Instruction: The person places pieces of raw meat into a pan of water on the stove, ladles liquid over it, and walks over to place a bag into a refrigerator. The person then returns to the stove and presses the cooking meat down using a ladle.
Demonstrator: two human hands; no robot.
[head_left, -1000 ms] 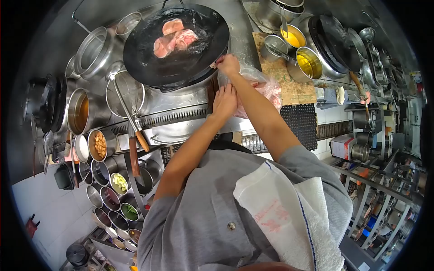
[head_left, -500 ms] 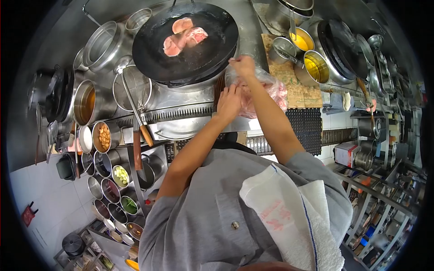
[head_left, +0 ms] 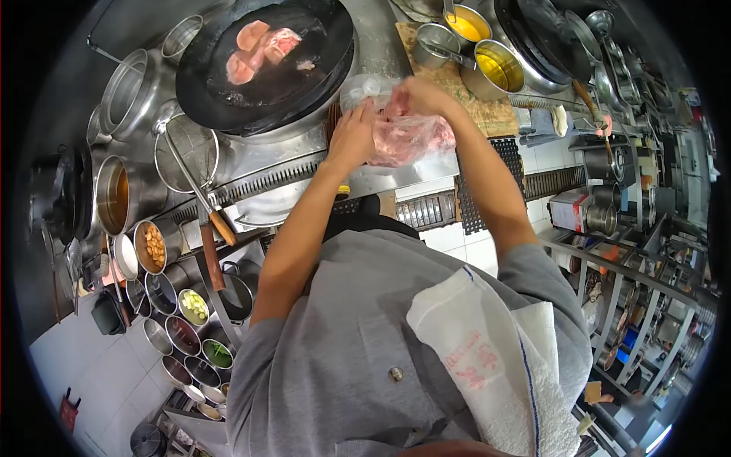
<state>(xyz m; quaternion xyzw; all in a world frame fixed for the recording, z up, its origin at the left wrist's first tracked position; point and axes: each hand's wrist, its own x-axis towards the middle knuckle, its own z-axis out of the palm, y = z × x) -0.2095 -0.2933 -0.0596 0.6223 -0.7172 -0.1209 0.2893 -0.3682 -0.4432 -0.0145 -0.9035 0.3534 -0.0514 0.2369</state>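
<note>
A clear plastic bag [head_left: 403,147] of raw pink meat lies on the steel counter, just right of the black wok. My left hand [head_left: 352,137] holds the bag's left side, fingers close together. At the bag's mouth, my right hand [head_left: 422,97] has its fingers curled against pink meat [head_left: 397,104]; its fingertips are partly hidden. Slices of raw meat [head_left: 263,47] lie in the wok [head_left: 263,103], with a small pale piece [head_left: 306,65] to their right.
Pots of yellow liquid [head_left: 499,67] stand on a worn wooden board [head_left: 487,114] at the right. A wire strainer [head_left: 186,156], a pot of brown liquid [head_left: 114,194] and several ingredient tins [head_left: 183,335] are at the left. Metal racks [head_left: 632,282] stand at the far right.
My right hand has moved from the wok's edge back to the bag's mouth. A small pale piece now shows in the wok. The view has shifted, and my left hand stays at the bag.
</note>
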